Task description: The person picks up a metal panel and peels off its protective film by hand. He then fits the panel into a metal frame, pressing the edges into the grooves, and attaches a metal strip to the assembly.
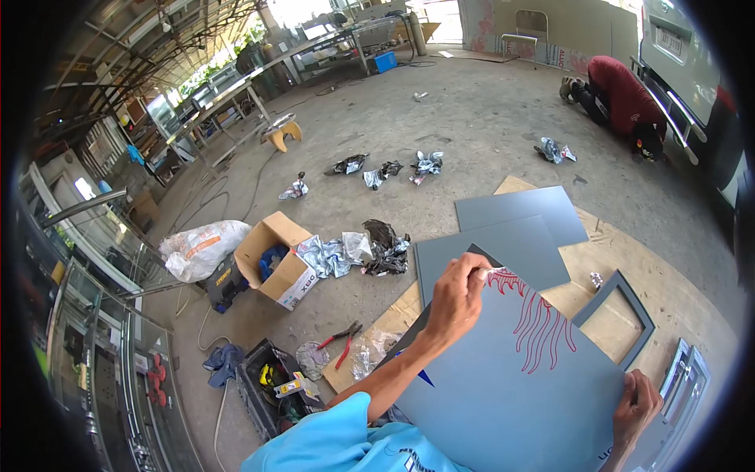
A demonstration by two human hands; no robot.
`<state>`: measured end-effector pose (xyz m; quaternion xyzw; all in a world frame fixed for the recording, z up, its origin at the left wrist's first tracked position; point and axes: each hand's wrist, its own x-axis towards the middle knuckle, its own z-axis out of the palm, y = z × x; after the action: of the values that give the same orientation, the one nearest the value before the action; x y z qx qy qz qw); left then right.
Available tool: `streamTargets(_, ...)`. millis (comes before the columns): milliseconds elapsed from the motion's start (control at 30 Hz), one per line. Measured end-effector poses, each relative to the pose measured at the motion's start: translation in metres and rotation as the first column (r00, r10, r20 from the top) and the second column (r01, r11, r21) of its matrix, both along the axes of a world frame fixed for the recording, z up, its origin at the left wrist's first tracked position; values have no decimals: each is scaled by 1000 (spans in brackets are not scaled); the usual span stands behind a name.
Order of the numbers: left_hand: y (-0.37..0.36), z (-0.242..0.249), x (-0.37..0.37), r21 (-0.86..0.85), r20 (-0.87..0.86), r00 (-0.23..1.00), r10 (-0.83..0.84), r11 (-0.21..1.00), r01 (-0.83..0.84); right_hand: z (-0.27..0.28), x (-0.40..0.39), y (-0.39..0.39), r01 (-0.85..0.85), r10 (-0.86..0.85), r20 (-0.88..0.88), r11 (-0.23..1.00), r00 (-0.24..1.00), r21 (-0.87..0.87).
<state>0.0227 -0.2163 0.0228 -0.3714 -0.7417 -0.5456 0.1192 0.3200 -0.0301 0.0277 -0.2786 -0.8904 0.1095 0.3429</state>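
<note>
Grey panel (pixel 503 397), left hand (pixel 454 305) pinching top corner, right hand (pixel 638 405) gripping edge

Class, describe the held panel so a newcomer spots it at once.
Find the plywood on the concrete floor. At its near side, a panel spans between the left hand and right hand. Unlike the grey panels beyond, it carries red wavy lines.

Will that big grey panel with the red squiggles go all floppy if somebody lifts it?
Probably not: the grey panel looks flat, with no visible sag between the left hand and right hand. It may feel slippery, since its face looks smooth.
</note>
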Motion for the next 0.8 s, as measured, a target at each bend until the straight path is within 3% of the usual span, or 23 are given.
streamTargets(33, 4, -4, -3, -1, 5, 1000, 5, 1000, -5, 0, -1, -1, -5, 5, 5, 1000, 1000, -1)
streamTargets(133, 9, -1, -9, -19, 357, 933, -44, 998, 55, -1, -2, -3, 30, -29, 34, 999, 999, -20)
streamTargets(167, 9, 0, -9, -18, 360, 932, -49, 998, 59, -4, -1, -1, 35, -34, 26, 999, 999, -7)
streamTargets(233, 6, 7, -8, 134, 516, 830, -213, 977, 167, -6, 1, 0, 41, -41, 18, 999, 999, 6)
streamTargets(267, 0, 16, -9, 31, 567, 797, -209, 972, 233, -6, 2, 1, 40, -40, 30, 999, 999, -9)
streamTargets(300, 1, 15, -8, 32, 567, 797, -208, 972, 231, -6, 2, 1, 39, -38, 41, 999, 998, -24)
streamTargets(333, 3, 12, -6, -139, 256, 956, -145, 973, 184, -6, 1, 1, 38, -37, 44, 999, 998, -24)
streamTargets(367, 5, 10, -5, -281, -95, 989, -110, 957, 79, -5, -1, 0, 45, -44, 40, 999, 998, -21)
streamTargets(400, 6, 11, -5, -311, 67, 994, -84, 945, 101, -4, -3, -1, 52, -51, 36, 998, 998, -18)
streamTargets(533, 6, 9, -15, -413, 33, 989, -147, 899, 148, -7, -3, -1, 74, -70, 60, 996, 996, -54)
streamTargets(600, -2, 11, -20, -342, 109, 946, -305, 882, 324, -11, -2, 1, 61, -61, 16, 998, 998, -13)
streamTargets(633, -3, 9, -20, -344, 115, 944, -310, 879, 331, -10, -1, 0, 67, -67, 21, 998, 998, -17)
streamTargets(700, -2, 5, -18, -180, -126, 947, -296, 945, 272, -4, -1, -2, 85, -81, 63, 995, 995, -56)
streamTargets(800, 5, 9, 0, -89, -81, 977, -197, 978, 190, -2, -1, -4, 125, -117, 103, 989, 988, -76)
